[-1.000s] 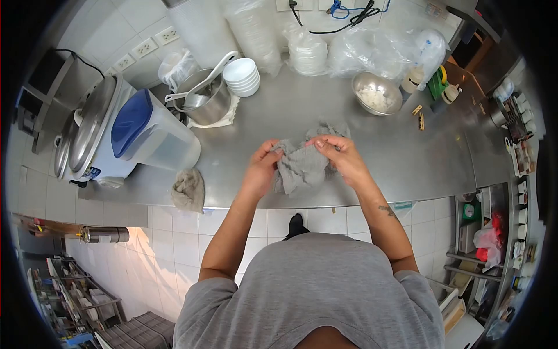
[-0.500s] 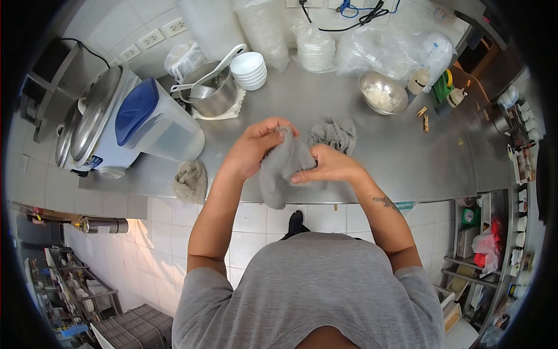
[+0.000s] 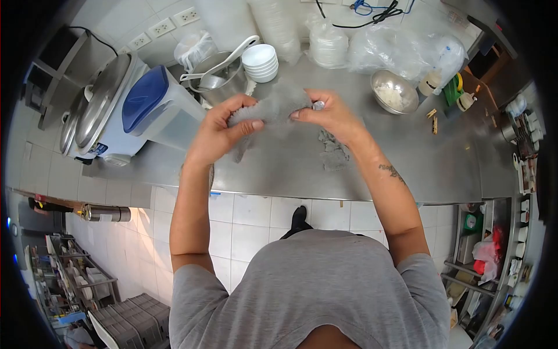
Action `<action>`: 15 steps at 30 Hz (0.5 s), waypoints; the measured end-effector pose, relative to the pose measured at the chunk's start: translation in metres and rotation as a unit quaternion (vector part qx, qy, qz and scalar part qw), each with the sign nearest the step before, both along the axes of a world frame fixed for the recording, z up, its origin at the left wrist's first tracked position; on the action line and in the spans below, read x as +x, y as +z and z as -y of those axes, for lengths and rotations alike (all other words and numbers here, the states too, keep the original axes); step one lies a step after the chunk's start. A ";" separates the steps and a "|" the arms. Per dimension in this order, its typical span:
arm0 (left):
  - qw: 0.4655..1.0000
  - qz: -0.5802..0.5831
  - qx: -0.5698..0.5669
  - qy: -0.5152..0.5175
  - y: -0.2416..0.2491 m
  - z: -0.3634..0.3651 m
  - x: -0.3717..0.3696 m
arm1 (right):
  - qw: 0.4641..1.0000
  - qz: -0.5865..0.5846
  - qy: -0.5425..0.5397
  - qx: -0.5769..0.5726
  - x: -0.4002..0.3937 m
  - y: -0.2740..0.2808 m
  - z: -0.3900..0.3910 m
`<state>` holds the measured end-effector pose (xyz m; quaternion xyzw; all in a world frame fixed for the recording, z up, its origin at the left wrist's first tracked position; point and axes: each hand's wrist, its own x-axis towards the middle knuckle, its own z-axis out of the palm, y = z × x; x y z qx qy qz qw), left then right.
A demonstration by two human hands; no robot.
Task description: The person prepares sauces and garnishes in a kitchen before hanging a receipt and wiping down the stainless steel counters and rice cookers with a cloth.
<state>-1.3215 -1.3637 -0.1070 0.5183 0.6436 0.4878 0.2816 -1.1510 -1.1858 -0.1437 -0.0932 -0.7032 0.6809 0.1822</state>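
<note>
A grey cloth (image 3: 276,111) is stretched between my two hands above the steel counter, blurred by motion. My left hand (image 3: 224,125) pinches its left side between thumb and fingers, and a loose part hangs below. At the other side, my right hand (image 3: 326,113) is closed on the cloth's edge. A second grey cloth (image 3: 334,152) lies crumpled on the counter, below my right hand and partly covered by it. My left forearm hides most of whatever lies behind it near the counter's front edge.
Behind my hands stand a steel pot (image 3: 220,81) with ladles and stacked white bowls (image 3: 260,63). To the left are a blue-lidded container (image 3: 154,110) and a large cooker (image 3: 104,116). A metal bowl (image 3: 395,93) with white contents and clothespins (image 3: 433,119) sit at right.
My hands have moved up and apart, spreading the bunched cloth between them. The cloth at the counter's left front is now mostly hidden by my left forearm. The view has shifted slightly.
</note>
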 end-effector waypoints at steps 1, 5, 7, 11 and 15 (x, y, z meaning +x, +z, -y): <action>0.998 -0.049 -0.025 -0.006 0.012 0.005 0.007 | 1.000 -0.004 -0.006 0.027 0.001 0.000 -0.001; 0.993 -0.110 -0.010 -0.051 -0.037 0.019 0.027 | 0.992 0.054 0.004 0.114 0.027 -0.044 0.005; 0.991 -0.078 -0.082 -0.072 -0.074 0.028 0.041 | 0.992 0.094 0.056 0.066 0.046 -0.080 0.016; 0.979 -0.065 -0.172 -0.091 -0.124 0.027 0.042 | 0.981 0.173 -0.003 -0.083 0.064 -0.117 0.035; 0.936 -0.337 -0.094 0.038 -0.117 -0.002 0.018 | 0.964 0.175 -0.164 0.116 0.044 -0.096 0.031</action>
